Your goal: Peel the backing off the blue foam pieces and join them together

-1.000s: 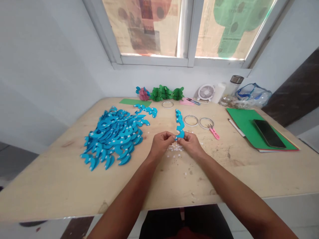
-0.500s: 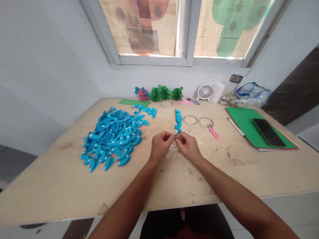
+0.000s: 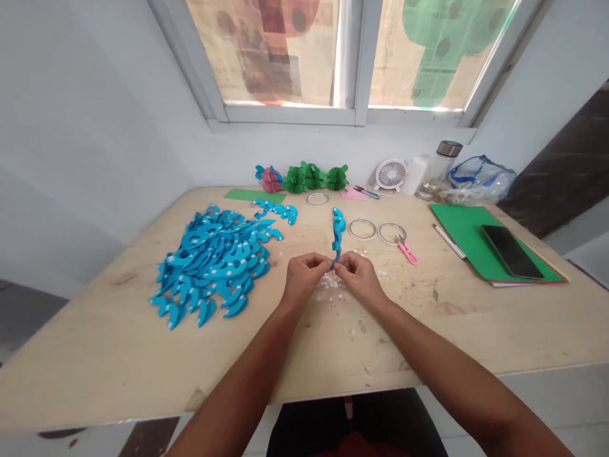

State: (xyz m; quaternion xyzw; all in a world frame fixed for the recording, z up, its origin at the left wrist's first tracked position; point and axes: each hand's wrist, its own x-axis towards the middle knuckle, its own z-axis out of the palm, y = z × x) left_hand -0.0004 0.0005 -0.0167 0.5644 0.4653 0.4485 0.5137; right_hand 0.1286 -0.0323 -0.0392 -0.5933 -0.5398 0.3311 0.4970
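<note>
A wavy blue paper cutout (image 3: pixel 337 232) stands up from my fingertips above the middle of the table. My left hand (image 3: pixel 304 277) pinches its lower end from the left. From the right, my right hand (image 3: pixel 360 279) grips that same end, the two sets of fingertips almost touching. Small white paper squares (image 3: pixel 333 283) lie scattered on the wood beneath and around my hands. To the left spreads a big heap of similar blue cutouts (image 3: pixel 214 260), many with white squares stuck on them. A few more blue cutouts (image 3: pixel 276 209) sit behind the heap.
Tape rolls (image 3: pixel 363 229) and pink-handled snips (image 3: pixel 406 251) lie right of the cutout. Further right, a phone (image 3: pixel 511 251) rests on a green folder (image 3: pixel 459 222). Along the wall stand green paper figures (image 3: pixel 311 176), a small white fan (image 3: pixel 391 174) and a glass bottle (image 3: pixel 440 166).
The blue cutout has turned and looks narrower, now seen more edge-on. Both hands keep their pinch at its lower end. The whole view has shifted slightly.
</note>
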